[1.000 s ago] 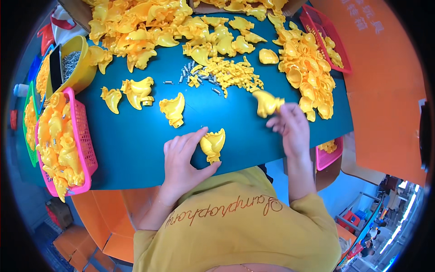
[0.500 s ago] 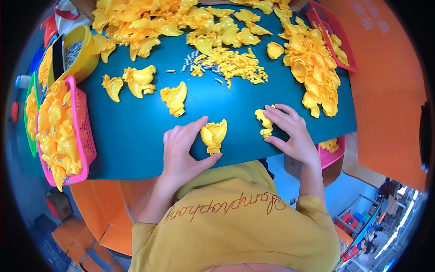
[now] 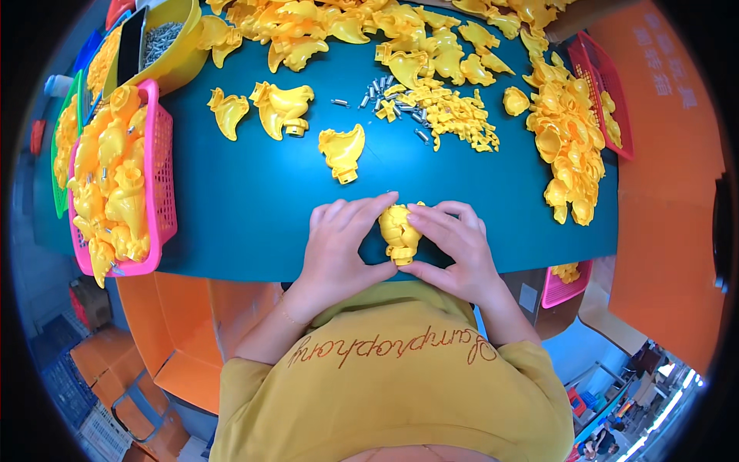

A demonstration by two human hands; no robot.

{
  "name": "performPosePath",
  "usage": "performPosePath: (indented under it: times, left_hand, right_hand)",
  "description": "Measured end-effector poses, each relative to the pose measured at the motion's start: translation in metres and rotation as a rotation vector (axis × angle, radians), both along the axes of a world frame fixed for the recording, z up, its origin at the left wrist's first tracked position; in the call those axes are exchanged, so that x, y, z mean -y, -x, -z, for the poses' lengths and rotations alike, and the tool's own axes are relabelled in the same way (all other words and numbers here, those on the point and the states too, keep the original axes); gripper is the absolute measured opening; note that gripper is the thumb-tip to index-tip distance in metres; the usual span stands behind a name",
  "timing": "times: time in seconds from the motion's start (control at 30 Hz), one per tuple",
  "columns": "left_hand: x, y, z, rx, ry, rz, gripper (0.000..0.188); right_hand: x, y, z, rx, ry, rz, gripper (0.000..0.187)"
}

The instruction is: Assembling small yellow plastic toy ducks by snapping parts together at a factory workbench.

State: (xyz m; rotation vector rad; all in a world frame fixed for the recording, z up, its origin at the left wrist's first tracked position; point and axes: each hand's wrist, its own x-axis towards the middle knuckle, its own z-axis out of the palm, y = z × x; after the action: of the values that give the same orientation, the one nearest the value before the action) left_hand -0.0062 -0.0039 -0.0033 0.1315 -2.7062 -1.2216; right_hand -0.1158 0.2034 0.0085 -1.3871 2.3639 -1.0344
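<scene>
Near the front edge of the green table, my left hand (image 3: 342, 240) and my right hand (image 3: 456, 250) close from both sides on a rounded yellow plastic toy part (image 3: 400, 233). Fingertips press at its top, and the thumbs meet it near its ribbed lower end. It looks like two pieces put together; the seam is partly covered by my fingers. Just beyond my hands lies a single yellow shell half (image 3: 342, 152). Farther left are another yellow shell piece (image 3: 282, 108) and a curved horn-shaped piece (image 3: 229, 112).
Small yellow parts (image 3: 454, 115) and metal pins (image 3: 377, 92) lie mid-table. Yellow shells (image 3: 308, 27) are heaped behind; cup-shaped pieces (image 3: 573, 146) lie right. A pink basket (image 3: 163, 185) of yellow parts stands left, below a yellow bowl (image 3: 181, 58) of pins. A red basket (image 3: 616, 92) stands far right.
My hands have come together: the yellow shell from my left hand and the yellow piece from my right now meet between them. The view has shifted, so the table's things appear displaced.
</scene>
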Motion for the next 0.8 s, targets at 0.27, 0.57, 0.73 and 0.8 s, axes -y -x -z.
performPosePath:
  times: [0.27,0.57,0.73,0.8]
  left_hand:
    - [-0.001,0.000,0.005,-0.041,-0.012,-0.020,0.088]
    - [-0.001,0.000,0.003,-0.037,0.009,-0.038,0.083]
    - [-0.003,0.003,0.005,-0.079,0.007,-0.074,0.085]
    - [-0.004,0.004,0.003,-0.096,-0.010,-0.088,0.088]
  right_hand:
    - [0.004,0.004,-0.007,-0.038,-0.096,-0.052,0.079]
    - [0.005,-0.003,-0.008,-0.089,-0.151,-0.053,0.081]
    - [0.014,-0.010,0.013,-0.159,0.030,0.045,0.080]
    - [0.015,-0.009,0.019,-0.126,0.111,0.056,0.080]
